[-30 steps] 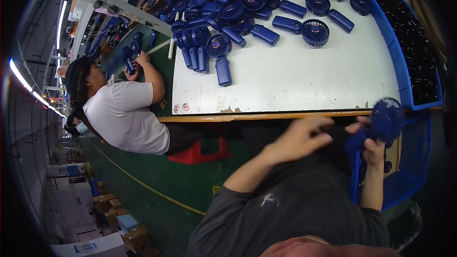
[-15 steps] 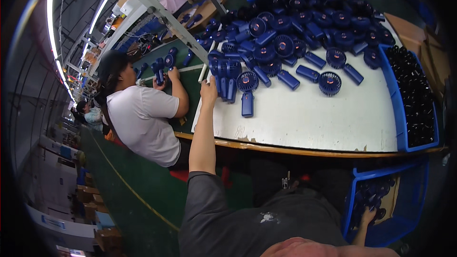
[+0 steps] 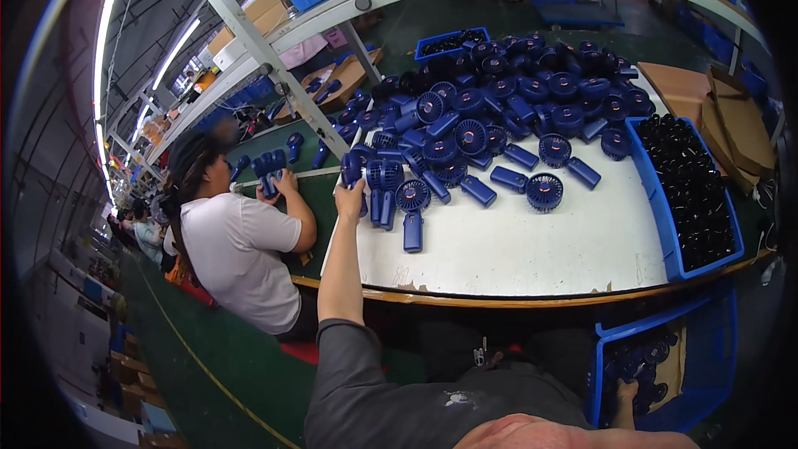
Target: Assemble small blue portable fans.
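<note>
At the left edge of the white table, my left hand (image 3: 351, 197) is closed around the handle of a dark blue handheld fan (image 3: 352, 170), which stands upright beside several others lying side by side. Just to its right, another handheld fan (image 3: 412, 194) lies face up with its handle toward me. A big pile of the same fans (image 3: 532, 100) covers the far part of the tabletop. Low at my right side, my right hand (image 3: 628, 391) reaches into a blue bin (image 3: 721, 357) among more dark blue fans; its fingers are mostly hidden.
A blue crate (image 3: 652, 199) of small black parts stands at the table's right edge, with cardboard (image 3: 736, 129) behind it. On the left a co-worker (image 3: 237, 241) in a white shirt handles fans at a green-topped table. A metal shelf frame (image 3: 266, 54) rises between us.
The view has tilted up, showing more of the shelf frame. The fan at my left hand now stands slightly apart from the group. My right hand remains in the bin.
</note>
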### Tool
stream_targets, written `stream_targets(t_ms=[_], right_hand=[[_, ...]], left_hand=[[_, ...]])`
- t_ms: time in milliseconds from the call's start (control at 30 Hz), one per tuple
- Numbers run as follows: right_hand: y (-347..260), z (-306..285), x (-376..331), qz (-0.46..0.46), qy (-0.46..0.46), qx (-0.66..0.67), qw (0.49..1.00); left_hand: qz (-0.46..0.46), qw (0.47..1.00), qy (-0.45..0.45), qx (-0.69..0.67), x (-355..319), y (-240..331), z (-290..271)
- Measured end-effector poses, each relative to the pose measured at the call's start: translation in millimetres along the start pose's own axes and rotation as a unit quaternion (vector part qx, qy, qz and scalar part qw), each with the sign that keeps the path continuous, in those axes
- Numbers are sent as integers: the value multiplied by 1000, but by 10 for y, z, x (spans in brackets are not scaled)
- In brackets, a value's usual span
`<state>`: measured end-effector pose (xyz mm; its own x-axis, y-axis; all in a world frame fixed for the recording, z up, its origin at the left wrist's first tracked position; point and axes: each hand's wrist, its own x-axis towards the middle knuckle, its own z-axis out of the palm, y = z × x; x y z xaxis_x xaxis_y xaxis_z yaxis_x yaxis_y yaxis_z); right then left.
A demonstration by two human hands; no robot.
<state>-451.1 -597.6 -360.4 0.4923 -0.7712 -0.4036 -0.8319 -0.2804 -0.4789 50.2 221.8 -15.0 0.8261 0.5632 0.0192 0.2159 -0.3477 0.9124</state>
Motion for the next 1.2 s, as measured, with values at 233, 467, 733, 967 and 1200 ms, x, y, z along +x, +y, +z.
stream_targets(t_ms=[233,467,733,967,1200], right_hand=[[-677,-154,-129,-146,43,79,985],[-3384,-791,-2002,-351,-205,289,867],[-4036,-414,-2734,-416,-390,334,750],[-4193,-588,-2818,-496,-322,240,770],[-4325,-821,-2724,-669,-197,13,717]], left_hand=[[154,942,-66,-292,-1333,733,-13],[71,831,-251,-491,-3195,829,806],[68,785,-383,-482,-4248,820,1455],[18,862,-336,-380,-3974,894,1484],[-269,541,-618,-504,-4052,831,1565]])
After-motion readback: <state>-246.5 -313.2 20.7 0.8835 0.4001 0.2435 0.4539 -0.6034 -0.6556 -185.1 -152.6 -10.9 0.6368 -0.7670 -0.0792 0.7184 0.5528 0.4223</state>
